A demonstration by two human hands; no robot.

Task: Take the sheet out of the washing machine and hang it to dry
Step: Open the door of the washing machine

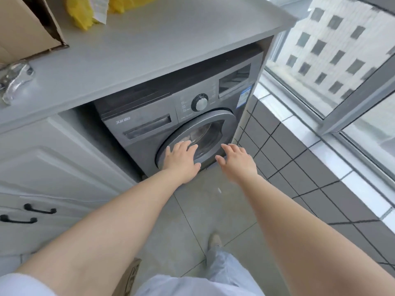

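A dark grey front-loading washing machine (149, 124) stands under a grey countertop. Its round door (222, 124) is closed. Through the glass something pale shows dimly; I cannot tell whether it is the sheet. My left hand (181, 159) reaches to the lower left of the door, fingers straight and spread, at or just off the door ring. My right hand (237, 160) is stretched out in front of the door's lower right edge, fingers straight, holding nothing.
The grey countertop (132, 52) carries a cardboard box (27, 28), a yellow bag (85, 11) and a chrome tap (15, 80). White cabinets with black handles (39, 209) stand at left. A tiled low wall (299, 167) and window (342, 60) are at right. My foot (214, 241) is on the floor.
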